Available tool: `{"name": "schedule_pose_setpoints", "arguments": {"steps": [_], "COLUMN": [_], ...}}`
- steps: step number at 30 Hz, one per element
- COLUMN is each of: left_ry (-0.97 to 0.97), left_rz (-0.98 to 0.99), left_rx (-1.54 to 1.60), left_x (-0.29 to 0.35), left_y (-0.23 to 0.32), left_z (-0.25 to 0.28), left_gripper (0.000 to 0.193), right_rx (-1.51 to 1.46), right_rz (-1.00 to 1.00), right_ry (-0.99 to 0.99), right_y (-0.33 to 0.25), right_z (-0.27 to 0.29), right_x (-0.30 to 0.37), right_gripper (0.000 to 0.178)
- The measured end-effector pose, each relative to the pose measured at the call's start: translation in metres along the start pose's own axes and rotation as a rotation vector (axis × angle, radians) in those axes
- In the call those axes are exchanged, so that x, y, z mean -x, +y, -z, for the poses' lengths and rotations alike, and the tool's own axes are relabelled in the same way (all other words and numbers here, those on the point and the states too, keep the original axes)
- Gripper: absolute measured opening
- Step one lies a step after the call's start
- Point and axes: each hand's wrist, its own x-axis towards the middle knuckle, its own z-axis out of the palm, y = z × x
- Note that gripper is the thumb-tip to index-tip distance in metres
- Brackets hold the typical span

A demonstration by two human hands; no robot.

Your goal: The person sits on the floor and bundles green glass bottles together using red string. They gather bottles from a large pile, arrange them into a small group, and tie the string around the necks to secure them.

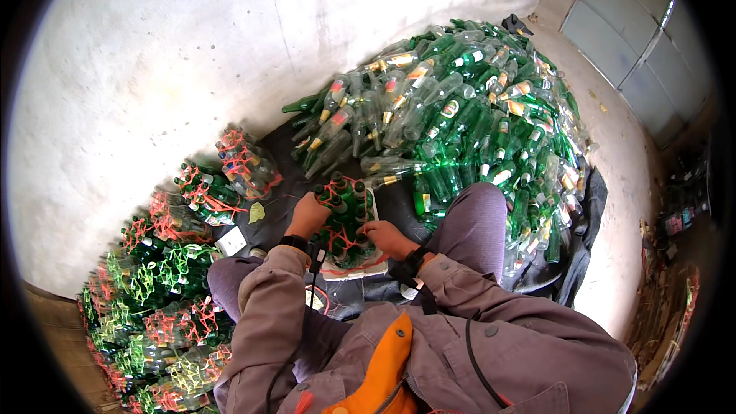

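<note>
Between my knees a bundle of green glass bottles (349,211) stands upright on a whitish block or tray (354,270). Red plastic cord (337,242) loops around the bottle necks. At the bundle's left edge my left hand (308,215) has its fingers curled in against the cord. My right hand (388,239) is at the right edge, thumb and fingers pinched together on the cord there. The fingertips of both hands are partly hidden against the bottles.
A large heap of loose green and clear bottles (468,115) rises ahead and to the right. Tied bottle bundles (180,322) stand in rows at left. Dark sheeting (280,142) covers the floor. Also nearby are a white square piece (231,242) and a leaf (256,212).
</note>
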Motion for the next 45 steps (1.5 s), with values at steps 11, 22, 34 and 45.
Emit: {"name": "schedule_pose_setpoints", "arguments": {"steps": [11, 22, 34, 45], "left_ry": [-0.025, -0.193, -0.186, -0.265], "left_rz": [-0.402, -0.461, -0.467, -0.491], "left_rx": [-0.031, -0.584, -0.777, -0.683], "left_x": [-0.013, 0.059, 0.073, 0.078], "left_y": [0.034, 0.078, 0.048, 0.046], "left_z": [-0.006, 0.002, -0.045, -0.029], "left_gripper": [0.032, 0.023, 0.030, 0.026], "right_rx": [0.166, 0.415, 0.421, 0.334], "right_rz": [0.187, 0.238, 0.294, 0.193], "right_ry": [0.058, 0.163, 0.193, 0.130], "right_y": [0.003, 0.038, 0.044, 0.035], "right_z": [-0.050, -0.043, -0.048, -0.044], "right_x": [0.018, 0.001, -0.009, -0.005], "right_gripper": [0.030, 0.027, 0.025, 0.030]}}
